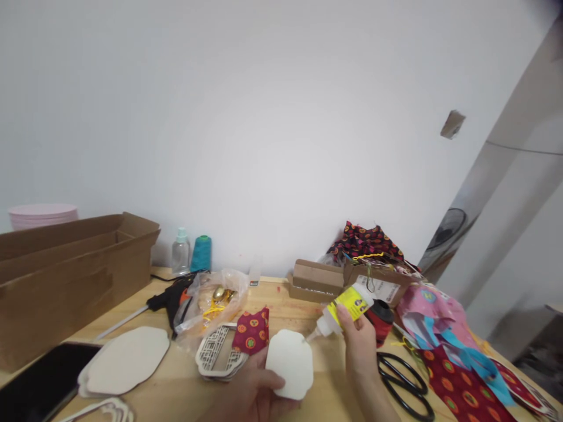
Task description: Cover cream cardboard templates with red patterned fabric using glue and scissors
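Note:
My left hand (pixel 259 384) grips a cream-white card panel (pixel 291 363) with scalloped corners, thumb on its front face. In my right hand (pixel 358 346) is a white glue bottle (pixel 347 308) with a yellow label, tilted so that its nozzle reaches the panel's upper right edge. Whether glue is coming out is too small to tell. Just left of the panel lie a maroon patterned cloth piece (pixel 252 331) and a stack of lattice-cut frames (pixel 215 354). Beside my right wrist rest black-handled scissors (pixel 407 384).
Several cream panels (pixel 127 360) and a black phone-like slab (pixel 44 381) lie at left, near a long cardboard box (pixel 79 281). Behind are a glue gun (pixel 169 305), a plastic bag (pixel 229 287) and a teal thread cone (pixel 201 253). Fabric strips (pixel 461 375) cover the right side.

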The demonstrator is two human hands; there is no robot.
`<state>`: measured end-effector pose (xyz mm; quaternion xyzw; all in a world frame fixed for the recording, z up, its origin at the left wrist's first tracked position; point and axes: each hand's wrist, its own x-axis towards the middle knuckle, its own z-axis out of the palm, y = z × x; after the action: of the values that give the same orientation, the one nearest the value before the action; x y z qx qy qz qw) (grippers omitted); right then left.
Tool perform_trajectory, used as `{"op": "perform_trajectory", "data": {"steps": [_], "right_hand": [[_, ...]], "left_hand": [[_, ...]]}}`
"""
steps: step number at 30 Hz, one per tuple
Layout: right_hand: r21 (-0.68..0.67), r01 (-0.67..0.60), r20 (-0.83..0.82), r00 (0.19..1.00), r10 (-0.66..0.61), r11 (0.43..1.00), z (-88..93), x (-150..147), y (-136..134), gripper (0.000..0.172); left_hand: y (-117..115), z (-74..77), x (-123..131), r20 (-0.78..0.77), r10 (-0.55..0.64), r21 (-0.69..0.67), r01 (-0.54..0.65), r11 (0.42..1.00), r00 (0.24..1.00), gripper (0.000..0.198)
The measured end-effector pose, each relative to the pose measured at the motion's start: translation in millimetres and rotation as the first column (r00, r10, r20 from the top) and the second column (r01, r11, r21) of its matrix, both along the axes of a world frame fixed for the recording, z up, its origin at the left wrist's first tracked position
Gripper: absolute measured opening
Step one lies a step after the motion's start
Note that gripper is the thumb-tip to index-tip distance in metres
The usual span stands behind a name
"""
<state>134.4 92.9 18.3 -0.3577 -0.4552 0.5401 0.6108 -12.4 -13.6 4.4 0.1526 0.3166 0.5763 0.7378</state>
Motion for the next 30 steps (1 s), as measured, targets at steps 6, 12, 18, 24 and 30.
{"op": "perform_trajectory", "data": {"steps": [6, 12, 18, 24, 30], "right_hand": [[-0.067, -0.087, -0.037, 0.996, 0.084, 0.994, 2.4, -6.3, 3.0, 0.04], [-0.018, -0.041, 0.031, 0.999, 0.042, 0.999, 5.1, -5.5, -7.7, 0.036], [-0.05, 0.042, -0.044, 0.998, -0.044, 0.998, 9.2, -3.4, -8.8, 0.037], [-0.181, -0.225, -0.295, 0.941, 0.166, 0.957, 11.6, -6.8, -5.2, 0.034], [-0.003, -0.201, -0.149, 0.969, 0.198, 0.98, 3.3, -6.7, -9.1, 0.038]], "left_hand": [[0.3, -0.6, -0.2, -0.025, 0.074, -0.009, -0.075, 0.997, 0.997, 0.075], [1.6, -1.7, 3.6, -0.1, 0.126, -0.005, -0.127, 0.992, 0.987, 0.075], [2.7, -2.7, -4.1, -0.002, 0.185, -0.034, -0.185, 0.982, 0.983, 0.07], [5.8, -1.7, -11.2, 0.102, 0.235, -0.013, -0.235, 0.972, 0.967, 0.055], [6.1, 1.3, -12.8, 0.174, 0.198, 0.013, -0.203, 0.979, 0.965, 0.046]]}}
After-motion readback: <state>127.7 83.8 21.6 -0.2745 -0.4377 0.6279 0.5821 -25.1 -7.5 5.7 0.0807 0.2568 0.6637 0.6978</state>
